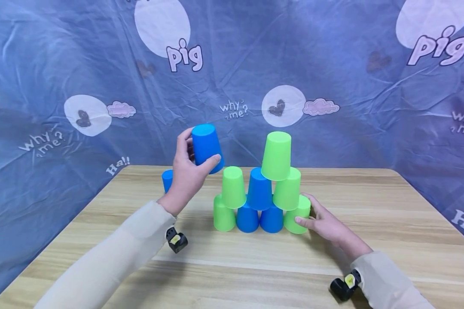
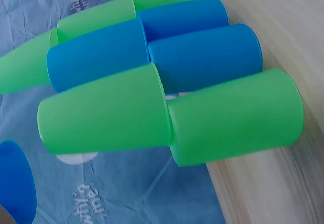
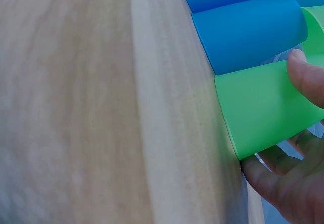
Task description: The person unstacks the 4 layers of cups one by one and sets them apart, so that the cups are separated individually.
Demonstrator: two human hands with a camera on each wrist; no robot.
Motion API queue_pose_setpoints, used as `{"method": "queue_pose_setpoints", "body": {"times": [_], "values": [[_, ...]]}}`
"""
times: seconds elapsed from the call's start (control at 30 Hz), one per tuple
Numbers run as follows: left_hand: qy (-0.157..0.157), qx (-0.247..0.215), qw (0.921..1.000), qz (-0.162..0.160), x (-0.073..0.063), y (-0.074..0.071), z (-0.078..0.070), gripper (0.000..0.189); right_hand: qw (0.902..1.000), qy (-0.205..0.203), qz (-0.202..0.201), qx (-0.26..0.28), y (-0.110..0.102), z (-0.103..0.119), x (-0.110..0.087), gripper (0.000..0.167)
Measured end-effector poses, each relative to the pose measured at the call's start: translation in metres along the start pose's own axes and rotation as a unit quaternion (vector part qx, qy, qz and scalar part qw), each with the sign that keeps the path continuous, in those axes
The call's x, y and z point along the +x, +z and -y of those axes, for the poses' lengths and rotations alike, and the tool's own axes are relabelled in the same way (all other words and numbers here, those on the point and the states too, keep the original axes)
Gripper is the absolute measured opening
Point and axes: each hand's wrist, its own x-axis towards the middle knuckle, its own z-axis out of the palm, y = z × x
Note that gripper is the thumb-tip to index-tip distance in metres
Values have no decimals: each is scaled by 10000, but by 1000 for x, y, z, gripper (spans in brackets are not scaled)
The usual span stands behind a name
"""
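My left hand (image 1: 189,171) holds a blue cup (image 1: 206,148), upside down and slightly tilted, in the air left of a cup pyramid. In the left wrist view, that blue cup (image 2: 15,183) shows at the lower left edge. My right hand (image 1: 325,221) grips the green cup (image 1: 302,212) at the right end of the bottom row, thumb in front and fingers behind. Between the end cups of that row stand two blue ones (image 1: 247,219). The middle row has a green cup (image 1: 233,189), a blue cup (image 1: 260,189) and another green cup (image 1: 288,189). One green cup (image 1: 277,155) tops the right side.
Another blue cup (image 1: 167,180) stands on the table behind my left wrist, partly hidden by it. The wooden table (image 1: 232,274) ends at a printed blue cloth (image 1: 232,64) hanging behind and at the sides.
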Motion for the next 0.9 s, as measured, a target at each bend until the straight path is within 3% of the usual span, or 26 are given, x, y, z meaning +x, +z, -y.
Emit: {"method": "queue_pose_setpoints", "body": {"times": [0.4, 0.9], "values": [[-166, 61, 9982, -569, -2, -23, 17, 65, 10000, 32, 12, -15, 0, 1, -1, 71], [-603, 579, 9928, -858, -16, -58, 41, 68, 10000, 35, 17, 5, -1, 0, -2, 72]]}}
